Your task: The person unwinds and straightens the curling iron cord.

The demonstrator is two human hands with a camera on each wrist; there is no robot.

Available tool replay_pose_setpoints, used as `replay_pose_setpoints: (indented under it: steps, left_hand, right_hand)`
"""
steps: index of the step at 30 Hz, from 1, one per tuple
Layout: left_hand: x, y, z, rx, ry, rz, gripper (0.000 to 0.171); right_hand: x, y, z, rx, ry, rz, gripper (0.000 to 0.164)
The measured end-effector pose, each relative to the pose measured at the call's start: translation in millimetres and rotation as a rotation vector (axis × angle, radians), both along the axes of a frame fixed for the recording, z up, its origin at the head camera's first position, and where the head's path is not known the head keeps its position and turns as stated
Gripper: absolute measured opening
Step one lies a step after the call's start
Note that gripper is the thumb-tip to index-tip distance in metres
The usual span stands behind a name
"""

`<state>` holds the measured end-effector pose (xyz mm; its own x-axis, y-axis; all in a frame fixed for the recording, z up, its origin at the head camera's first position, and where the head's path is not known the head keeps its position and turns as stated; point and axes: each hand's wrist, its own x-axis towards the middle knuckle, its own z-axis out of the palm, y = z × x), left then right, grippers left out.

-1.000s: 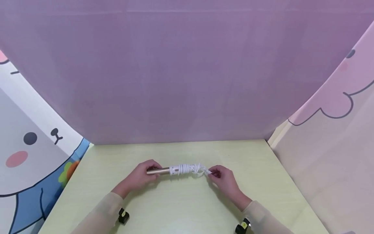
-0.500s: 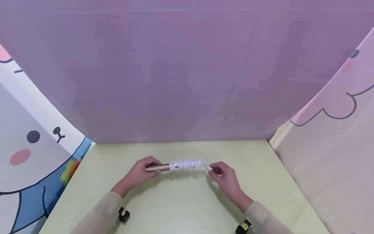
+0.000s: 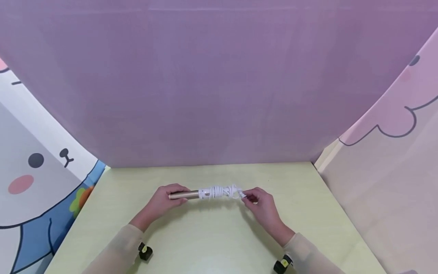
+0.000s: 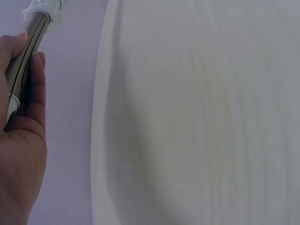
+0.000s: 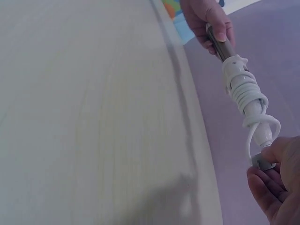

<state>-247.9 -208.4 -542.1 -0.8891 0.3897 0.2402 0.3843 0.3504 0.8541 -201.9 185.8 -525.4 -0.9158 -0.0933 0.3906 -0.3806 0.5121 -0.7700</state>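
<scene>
A hair straightener [image 3: 204,193] with gold-brown arms and a white handle is held above the table, lying roughly level. Its white cord [image 5: 247,92] is wound in several turns round the handle. My left hand [image 3: 167,198] grips the gold-brown end [image 4: 31,44], thumb on one side and fingers on the other. At the opposite end my right hand [image 3: 261,203] pinches the small plug [image 5: 262,162] of the cord between thumb and fingers. One loose loop of cord shows beside the handle's tip. The fingers partly cover the plug.
A pale wooden table [image 3: 212,239] lies below both hands. A purple cloth wall [image 3: 219,95] rises along its back edge. Printed cartoon panels flank it, a blue-and-white one [image 3: 51,179] at left and a pink-and-cream one [image 3: 386,163] at right.
Both hands have lifted the hair straightener slightly, toward the back of the table. In the last half second the right hand has shifted a little left with the plug.
</scene>
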Motion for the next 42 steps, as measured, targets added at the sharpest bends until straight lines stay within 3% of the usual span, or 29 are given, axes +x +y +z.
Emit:
replay_pose_setpoints:
  steps: [17,25,33,42]
  left_hand:
    - [1.3,-6,5.2,0.041,-0.034,-0.039,0.032]
    - [3.7,-6,12.7,0.041,-0.052,-0.062,0.032]
    - [5.1,-10,14.1,0.036,-0.053,-0.056,0.033]
    - [9.2,-18,18.1,0.062,-0.106,-0.089,0.034]
  right_hand:
    - [2.2,-11,11.1,-0.187,-0.198,-0.063,0.013]
    - [1.7,-12,11.1,-0.347,-0.293,-0.062,0.01]
    - [6.5,-17,8.7,-0.382,-0.249,-0.079,0.012]
    - [14.4,-27,5.2,-0.307,-0.062,-0.079,0.013]
